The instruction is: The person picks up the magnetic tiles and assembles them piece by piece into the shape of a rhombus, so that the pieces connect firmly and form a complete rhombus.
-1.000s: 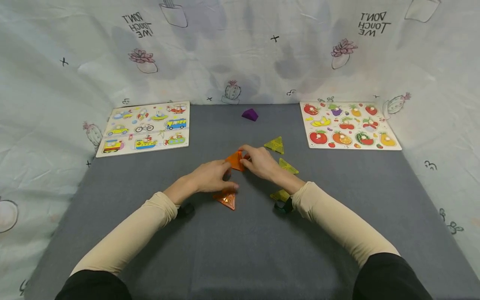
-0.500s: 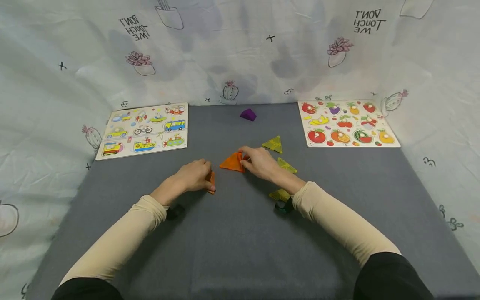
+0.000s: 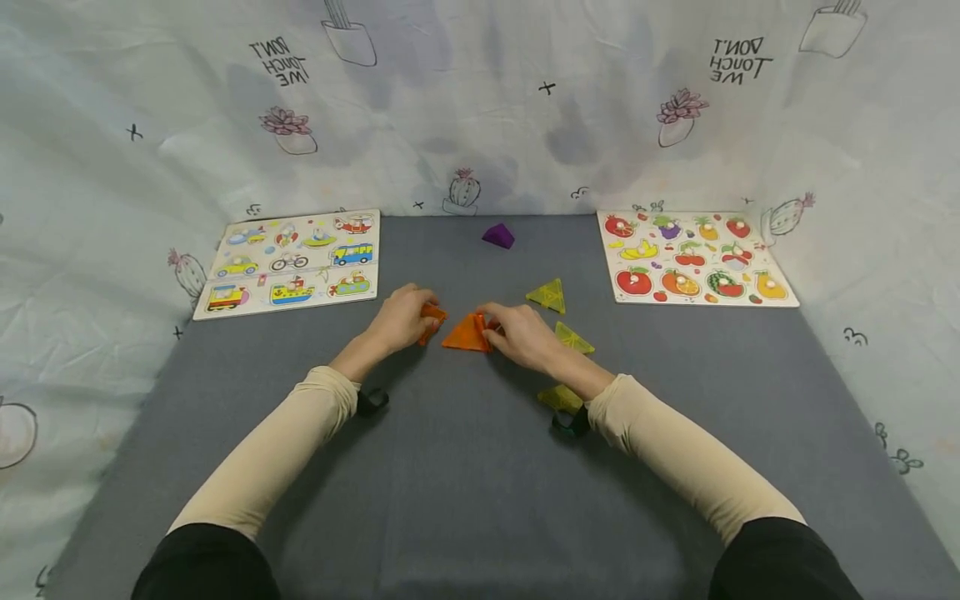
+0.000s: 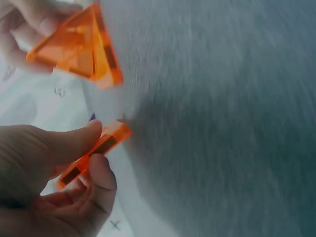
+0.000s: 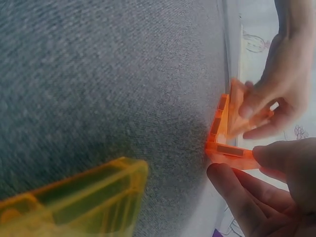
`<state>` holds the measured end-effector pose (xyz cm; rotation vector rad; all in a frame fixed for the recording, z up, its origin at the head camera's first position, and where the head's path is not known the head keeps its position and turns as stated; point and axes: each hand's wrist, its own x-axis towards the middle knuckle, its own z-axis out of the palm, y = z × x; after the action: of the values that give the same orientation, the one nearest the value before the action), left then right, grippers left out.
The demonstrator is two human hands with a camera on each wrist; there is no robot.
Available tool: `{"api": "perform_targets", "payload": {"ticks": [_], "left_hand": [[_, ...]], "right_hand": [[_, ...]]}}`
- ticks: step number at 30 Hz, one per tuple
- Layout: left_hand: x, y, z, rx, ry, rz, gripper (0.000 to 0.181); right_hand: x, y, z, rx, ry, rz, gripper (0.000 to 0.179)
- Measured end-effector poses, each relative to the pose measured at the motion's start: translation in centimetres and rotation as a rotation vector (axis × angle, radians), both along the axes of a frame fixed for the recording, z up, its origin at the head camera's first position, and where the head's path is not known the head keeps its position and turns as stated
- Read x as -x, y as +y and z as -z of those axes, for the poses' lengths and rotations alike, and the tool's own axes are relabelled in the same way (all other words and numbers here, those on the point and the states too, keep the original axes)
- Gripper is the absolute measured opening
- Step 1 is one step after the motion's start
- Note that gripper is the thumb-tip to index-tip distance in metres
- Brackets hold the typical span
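Observation:
My left hand (image 3: pixel 401 323) pinches a translucent orange triangular magnetic tile (image 4: pixel 94 154) between thumb and fingers, tilted on edge, left of the other orange pieces. My right hand (image 3: pixel 525 336) grips an upright orange triangular tile (image 5: pixel 233 153) by its edge. That tile meets a flat orange triangular tile (image 3: pixel 463 335) along one side, and the two form a corner. In the head view a small gap separates the left hand's tile from this pair. The right fingers partly cover the upright tile.
Three yellow triangular tiles lie to the right: a far one (image 3: pixel 549 296), a middle one (image 3: pixel 574 338) and a near one (image 3: pixel 559 398) by the right wrist. A purple piece (image 3: pixel 498 236) sits at the back, between a vehicle puzzle board (image 3: pixel 300 287) and a fruit puzzle board (image 3: pixel 697 258).
My left hand has picked up the orange triangular tile in front, drawn it left, then carried it forward beside the pair. The right hand keeps its grip in nearly the same place.

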<state>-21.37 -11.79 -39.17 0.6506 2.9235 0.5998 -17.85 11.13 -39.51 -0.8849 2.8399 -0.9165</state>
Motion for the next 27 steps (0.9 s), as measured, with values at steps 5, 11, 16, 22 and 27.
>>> {"api": "perform_targets", "payload": {"ticks": [5,11,16,22,27], "left_hand": [[-0.2,1.3,0.3,-0.055,0.009,-0.011,0.032],[-0.2,1.6,0.3,-0.087,0.007,-0.024,0.029],[-0.5,1.9,-0.2,-0.139,-0.048,0.014,0.031],[-1.2,2.7,-0.5,-0.192,-0.099,0.107,0.028],[-1.4,2.7,-0.4,-0.176,-0.073,0.113,0.026]], "right_hand": [[-0.1,-0.1,0.2,0.019,0.023,-0.022,0.031],[0.0,-0.2,0.3,0.031,0.018,-0.035,0.032],[0.0,-0.3,0.3,0.017,0.009,-0.032,0.033],[0.0,-0.4,0.3,0.006,0.01,-0.038,0.035],[0.0,-0.6,0.4,0.013,0.027,-0.046,0.036]]}}
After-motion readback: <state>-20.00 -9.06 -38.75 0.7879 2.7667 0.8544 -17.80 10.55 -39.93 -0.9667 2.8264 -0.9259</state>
